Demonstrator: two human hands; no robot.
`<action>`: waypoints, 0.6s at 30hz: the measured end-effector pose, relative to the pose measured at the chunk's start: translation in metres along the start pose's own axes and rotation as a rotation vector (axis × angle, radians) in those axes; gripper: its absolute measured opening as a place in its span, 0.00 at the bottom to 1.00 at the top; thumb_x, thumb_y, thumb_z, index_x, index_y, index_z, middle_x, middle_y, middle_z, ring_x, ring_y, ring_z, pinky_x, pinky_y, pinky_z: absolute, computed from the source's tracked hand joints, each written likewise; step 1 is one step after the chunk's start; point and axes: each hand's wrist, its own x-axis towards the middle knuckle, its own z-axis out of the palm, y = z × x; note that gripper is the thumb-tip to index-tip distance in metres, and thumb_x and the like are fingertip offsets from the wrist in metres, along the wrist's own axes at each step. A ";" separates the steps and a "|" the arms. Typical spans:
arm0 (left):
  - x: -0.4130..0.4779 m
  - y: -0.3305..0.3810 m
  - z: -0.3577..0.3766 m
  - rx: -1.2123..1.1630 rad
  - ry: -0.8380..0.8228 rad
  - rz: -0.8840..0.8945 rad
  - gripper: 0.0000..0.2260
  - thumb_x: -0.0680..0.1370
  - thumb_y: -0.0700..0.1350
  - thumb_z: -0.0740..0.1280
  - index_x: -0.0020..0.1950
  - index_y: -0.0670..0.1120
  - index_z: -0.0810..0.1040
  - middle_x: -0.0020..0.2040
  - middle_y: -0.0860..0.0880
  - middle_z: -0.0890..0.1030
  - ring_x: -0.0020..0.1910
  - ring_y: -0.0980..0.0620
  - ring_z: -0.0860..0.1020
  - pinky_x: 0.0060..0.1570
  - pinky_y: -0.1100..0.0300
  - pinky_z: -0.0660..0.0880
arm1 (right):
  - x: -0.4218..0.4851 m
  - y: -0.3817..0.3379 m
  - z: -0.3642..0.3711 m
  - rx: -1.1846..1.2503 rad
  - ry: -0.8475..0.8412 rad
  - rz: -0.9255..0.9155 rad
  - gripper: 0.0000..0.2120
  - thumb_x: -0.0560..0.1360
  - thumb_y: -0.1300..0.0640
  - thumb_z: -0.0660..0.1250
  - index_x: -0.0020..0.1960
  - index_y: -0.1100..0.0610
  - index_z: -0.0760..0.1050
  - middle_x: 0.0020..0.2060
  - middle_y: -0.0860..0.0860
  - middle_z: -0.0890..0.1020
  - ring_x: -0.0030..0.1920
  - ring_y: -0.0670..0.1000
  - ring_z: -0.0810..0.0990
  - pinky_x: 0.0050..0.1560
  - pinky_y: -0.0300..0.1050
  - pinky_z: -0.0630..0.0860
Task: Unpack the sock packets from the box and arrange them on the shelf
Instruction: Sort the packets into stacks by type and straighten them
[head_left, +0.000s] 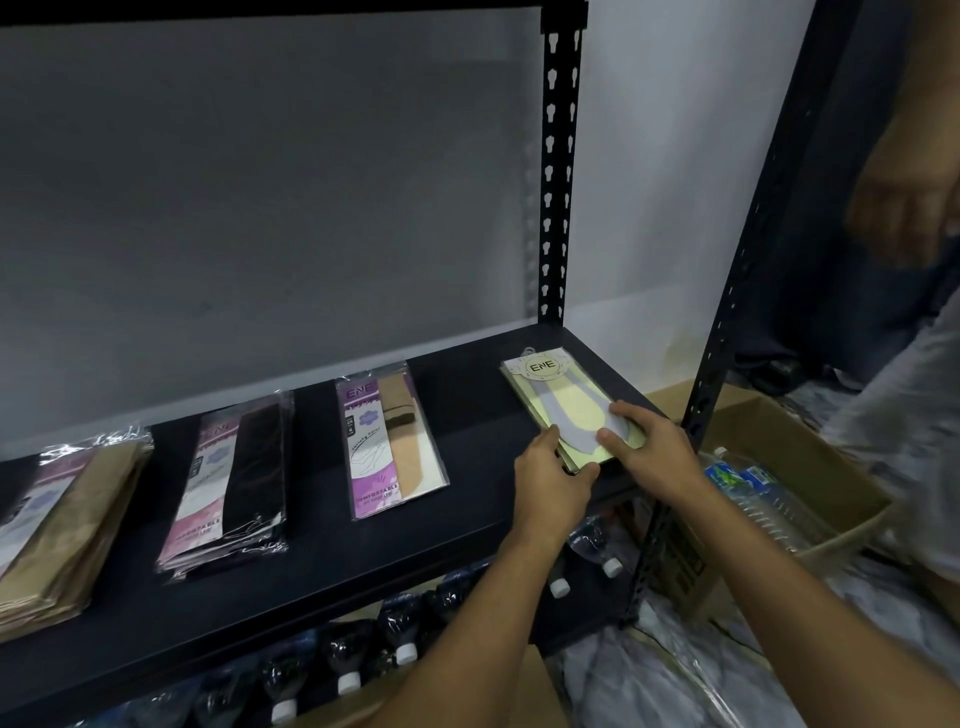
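A small stack of pale yellow sock packets (563, 400) with a grey sock and a round label lies at the right end of the black shelf (467, 415). My left hand (550, 483) grips the stack's near left corner, and my right hand (649, 447) rests on its near right end with thumb and fingers on top. Three other lots lie on the shelf: a purple-carded packet (389, 441) with beige socks, a pile of black sock packets (234, 478), and a tan pile (62, 525) at the far left. An open cardboard box (810, 478) stands on the floor to the right.
The rack's dark upright post (561, 156) rises behind the yellow stack, and a slanted front post (727, 312) stands on its right. Capped water bottles (348, 670) in plastic wrap lie under the shelf. Another person (904, 218) stands at the far right.
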 end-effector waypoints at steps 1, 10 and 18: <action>0.000 0.000 0.000 0.004 0.002 0.004 0.23 0.73 0.38 0.74 0.67 0.39 0.74 0.61 0.47 0.79 0.49 0.60 0.75 0.49 0.69 0.72 | 0.000 0.000 0.000 0.002 0.002 0.004 0.22 0.74 0.53 0.69 0.67 0.56 0.72 0.65 0.53 0.76 0.66 0.53 0.72 0.59 0.39 0.65; 0.002 0.000 -0.005 -0.030 0.005 -0.017 0.23 0.73 0.38 0.73 0.67 0.41 0.74 0.60 0.48 0.80 0.52 0.58 0.76 0.51 0.67 0.73 | 0.004 -0.003 0.007 -0.011 -0.006 0.016 0.24 0.73 0.53 0.71 0.67 0.57 0.73 0.65 0.54 0.76 0.66 0.55 0.72 0.63 0.45 0.68; 0.013 -0.016 -0.034 -0.007 0.065 -0.023 0.22 0.72 0.39 0.73 0.66 0.44 0.76 0.59 0.50 0.81 0.55 0.55 0.79 0.54 0.65 0.76 | 0.015 -0.025 0.035 0.022 -0.089 -0.020 0.24 0.73 0.54 0.71 0.67 0.59 0.72 0.65 0.55 0.76 0.66 0.54 0.72 0.60 0.38 0.65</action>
